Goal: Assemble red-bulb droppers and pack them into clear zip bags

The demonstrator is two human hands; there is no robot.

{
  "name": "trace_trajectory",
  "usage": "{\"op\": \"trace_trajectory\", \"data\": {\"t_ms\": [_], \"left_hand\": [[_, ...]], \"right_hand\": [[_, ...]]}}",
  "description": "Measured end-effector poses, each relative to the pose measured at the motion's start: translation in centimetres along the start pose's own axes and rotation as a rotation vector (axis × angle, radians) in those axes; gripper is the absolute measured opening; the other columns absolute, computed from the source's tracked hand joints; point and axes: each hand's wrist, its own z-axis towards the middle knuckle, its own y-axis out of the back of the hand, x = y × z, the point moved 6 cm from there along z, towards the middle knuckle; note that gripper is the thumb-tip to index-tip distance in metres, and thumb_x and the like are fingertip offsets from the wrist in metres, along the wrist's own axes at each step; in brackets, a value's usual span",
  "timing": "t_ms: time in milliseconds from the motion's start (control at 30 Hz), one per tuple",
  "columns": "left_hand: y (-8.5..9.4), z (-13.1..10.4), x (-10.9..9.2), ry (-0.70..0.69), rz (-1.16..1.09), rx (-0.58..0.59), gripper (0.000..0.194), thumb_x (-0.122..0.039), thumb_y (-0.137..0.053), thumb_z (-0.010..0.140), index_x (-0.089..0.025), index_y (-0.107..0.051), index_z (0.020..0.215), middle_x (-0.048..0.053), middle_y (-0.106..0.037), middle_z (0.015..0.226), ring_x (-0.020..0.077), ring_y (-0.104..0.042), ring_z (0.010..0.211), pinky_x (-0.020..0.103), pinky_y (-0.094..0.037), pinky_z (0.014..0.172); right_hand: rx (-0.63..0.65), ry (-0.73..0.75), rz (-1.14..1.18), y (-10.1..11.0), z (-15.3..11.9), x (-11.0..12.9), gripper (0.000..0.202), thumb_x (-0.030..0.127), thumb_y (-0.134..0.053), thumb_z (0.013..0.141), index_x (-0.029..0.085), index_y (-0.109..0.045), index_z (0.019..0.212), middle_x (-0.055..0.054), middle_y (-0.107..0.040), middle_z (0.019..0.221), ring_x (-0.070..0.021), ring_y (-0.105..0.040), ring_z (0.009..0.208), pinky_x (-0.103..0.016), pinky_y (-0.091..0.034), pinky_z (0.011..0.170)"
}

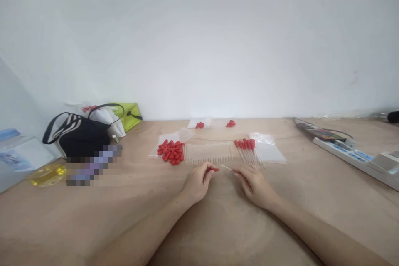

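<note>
My left hand [199, 181] pinches a small red rubber bulb [215, 169]. Facing it, my right hand [254, 185] holds a thin clear tube [226, 167], whose tip points at the bulb with a small gap between them. A heap of red bulbs [171, 151] lies beyond my left hand. Beside the heap, many thin clear tubes [207, 152] lie in a row. Several tubes with red bulbs on their ends [245, 144] rest behind my right hand.
Clear plastic bags [269, 149] lie at the right of the tubes. Two small groups of red bulbs [200, 125] sit near the wall. A black bag [84, 135] and a yellow liquid bottle [48, 174] stand left; a white power strip [349, 153] lies right.
</note>
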Motion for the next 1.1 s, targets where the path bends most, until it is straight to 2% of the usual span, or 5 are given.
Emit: {"op": "trace_trajectory", "data": {"t_ms": [233, 567, 767, 933, 1100], "left_hand": [[0.1, 0.0, 0.4, 0.032, -0.081, 0.000, 0.014, -0.022, -0.039, 0.084, -0.017, -0.052, 0.087, 0.001, -0.058, 0.071, 0.0137, -0.055, 0.067, 0.024, -0.042, 0.061], [0.1, 0.2, 0.3, -0.013, -0.092, 0.015, 0.015, -0.025, -0.049, 0.078, -0.015, -0.060, 0.077, 0.000, -0.059, 0.065, 0.0104, -0.049, 0.055, 0.020, -0.038, 0.052], [-0.2, 0.1, -0.4, -0.055, -0.027, 0.117, 0.011, -0.020, -0.052, 0.075, -0.017, -0.062, 0.075, 0.000, -0.064, 0.071, 0.0126, -0.054, 0.063, 0.022, -0.040, 0.060], [0.2, 0.0, -0.9, -0.092, 0.041, 0.071, 0.009, -0.021, -0.054, 0.075, -0.019, -0.063, 0.074, 0.000, -0.065, 0.072, 0.0149, -0.055, 0.070, 0.029, -0.039, 0.074], [0.1, -0.3, -1.2, -0.160, 0.072, 0.075, 0.007, -0.021, -0.056, 0.074, -0.019, -0.062, 0.075, 0.001, -0.065, 0.074, 0.0174, -0.053, 0.078, 0.032, -0.038, 0.078]], "right_hand": [[0.057, 0.038, -0.028, -0.8, 0.3, 0.8, 0.025, 0.015, -0.032, 0.085, 0.019, -0.055, 0.095, -0.004, -0.063, 0.080, -0.0139, -0.055, 0.069, -0.029, -0.035, 0.068], [0.094, 0.068, -0.010, -1.2, 0.4, -0.1, 0.027, 0.025, -0.035, 0.087, 0.022, -0.059, 0.096, -0.002, -0.063, 0.073, -0.0119, -0.055, 0.064, -0.028, -0.031, 0.066], [0.154, 0.148, -0.101, -0.8, 0.7, -0.1, 0.028, 0.022, -0.035, 0.086, 0.025, -0.059, 0.101, -0.002, -0.063, 0.076, -0.0123, -0.054, 0.067, -0.029, -0.025, 0.065], [0.085, 0.160, -0.181, -0.7, 0.6, 0.3, 0.028, 0.020, -0.034, 0.085, 0.023, -0.061, 0.094, -0.003, -0.062, 0.071, -0.0119, -0.050, 0.062, -0.029, -0.022, 0.064], [0.041, 0.176, -0.163, -0.7, 0.6, 0.9, 0.025, 0.018, -0.035, 0.084, 0.021, -0.061, 0.085, -0.001, -0.061, 0.068, -0.0110, -0.050, 0.060, -0.029, -0.022, 0.065]]}}
